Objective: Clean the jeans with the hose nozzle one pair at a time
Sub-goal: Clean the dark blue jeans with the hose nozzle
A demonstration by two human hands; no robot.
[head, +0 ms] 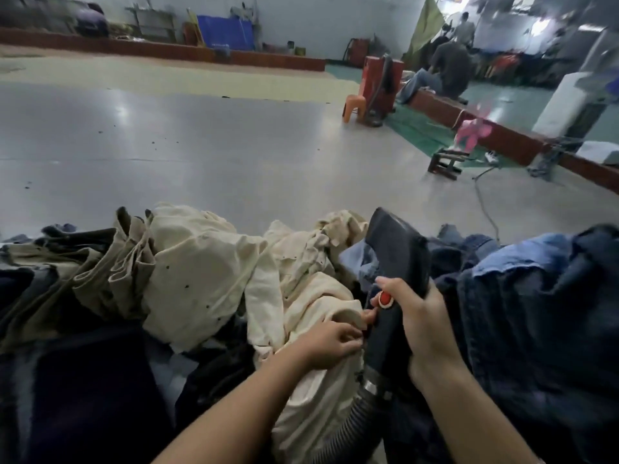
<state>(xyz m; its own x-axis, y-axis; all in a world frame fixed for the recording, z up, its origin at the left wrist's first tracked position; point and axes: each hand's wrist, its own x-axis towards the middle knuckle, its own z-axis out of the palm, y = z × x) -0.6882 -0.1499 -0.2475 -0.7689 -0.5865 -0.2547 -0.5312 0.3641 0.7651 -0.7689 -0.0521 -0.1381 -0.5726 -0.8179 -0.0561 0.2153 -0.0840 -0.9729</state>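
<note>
**Nozzle held over the cream pair, jeans heaped all round**

From the head camera, the right hand [423,324] is wrapped round the handle of the black hose nozzle [397,259], thumb lying just by its red button [386,299]. The nozzle's wide mouth points away, toward the far side of the pile. A ribbed grey hose [348,430] runs from the bottom of the handle down to the near edge.

Just left of the handle, the left hand [330,339] has its fingers curled into a fold of the cream jeans [207,279], pinching the cloth right beside the nozzle. That cream pair sprawls across the middle of the heap, speckled with small dark spots.

Blue denim jeans [522,296] are piled on the right, and darker navy pairs [83,380] fill the near left.

Beyond the heap lies a wide grey floor [201,145]. On the far right stand an orange plastic stool [353,107], a red machine [380,85] and a pink fan [472,132]; farther back a seated person [449,70] faces away.
</note>
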